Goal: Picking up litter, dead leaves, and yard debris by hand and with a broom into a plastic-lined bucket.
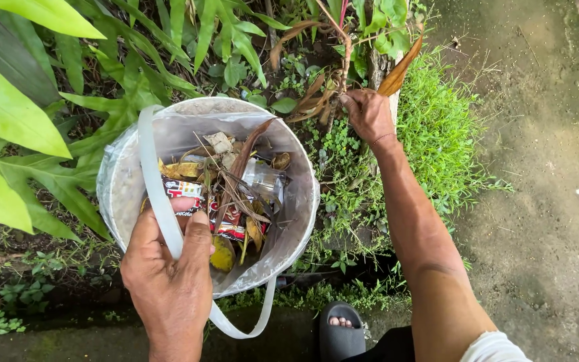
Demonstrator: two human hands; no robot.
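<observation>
A bundle of dry brown leaves and stems stood at the upper middle of the frame, its long axis running nearly upright from the ground toward the top edge, and the right hand was clenched around its lower part, just right of the stems. The bucket, pale and grimy, sat at centre left, down and to the left of that bundle and near it. The left hand, at the lower left, gripped the bucket's near rim together with its white strap handle. Inside lay dead leaves, a red snack wrapper and a clear plastic scrap. Broad green leaves filled the upper left, grass the right, and a sandalled foot showed at the bottom.
</observation>
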